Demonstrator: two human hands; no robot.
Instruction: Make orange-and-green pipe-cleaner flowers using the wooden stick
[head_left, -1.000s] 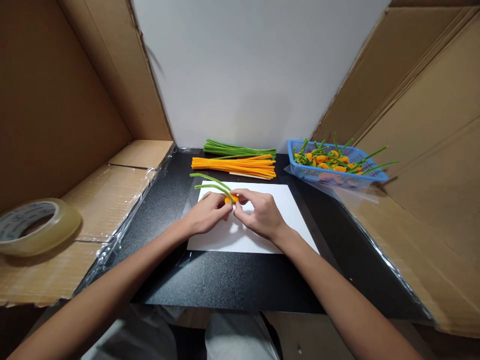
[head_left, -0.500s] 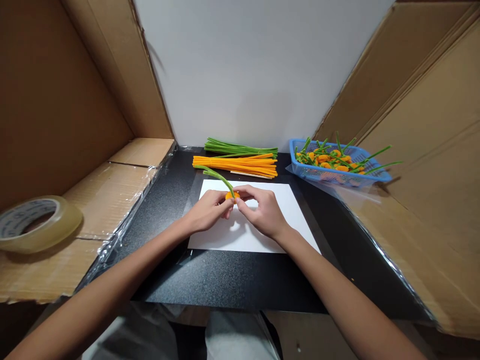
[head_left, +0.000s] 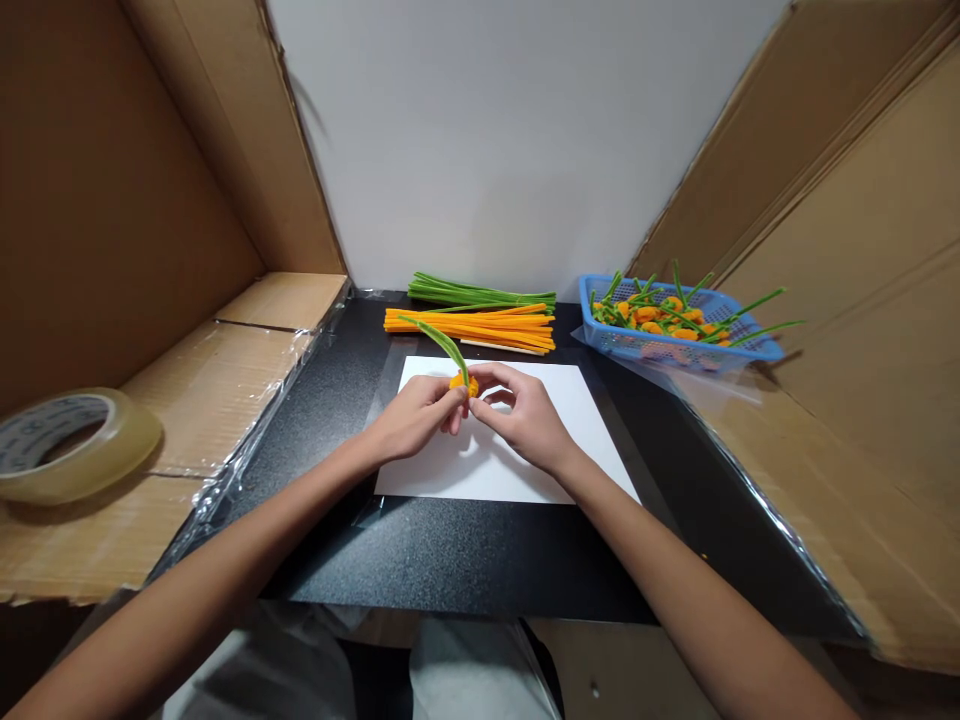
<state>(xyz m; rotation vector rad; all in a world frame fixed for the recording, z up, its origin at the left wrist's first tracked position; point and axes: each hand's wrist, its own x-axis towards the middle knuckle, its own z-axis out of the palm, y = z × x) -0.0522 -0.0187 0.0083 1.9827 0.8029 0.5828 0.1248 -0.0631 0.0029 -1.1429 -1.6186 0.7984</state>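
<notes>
An orange pipe-cleaner ball with green stems (head_left: 458, 383) is held up over a white sheet (head_left: 495, 475). My left hand (head_left: 421, 412) pinches it between thumb and fingers from the left. From the right, my right hand (head_left: 527, 410) curls round it, its thumb and fingertips meeting at the ball's right side. The green stems (head_left: 448, 345) rise from the ball and bend to the upper left. Fingers hide part of the ball. Just behind it lie a bundle of orange pipe cleaners (head_left: 472, 325) and a bundle of green pipe cleaners (head_left: 480, 292).
A blue basket (head_left: 645, 347) of several orange-and-green pipe-cleaner pieces stands at the back right. A roll of clear tape (head_left: 131, 440) lies on cardboard at the left. Cardboard walls (head_left: 862, 330) flank the black tabletop (head_left: 465, 560), and a pale wall closes the back.
The ball has turned slightly between my fingers. Its green stems now sit closer together and stand a little steeper. Both hands have stayed nearly in place.
</notes>
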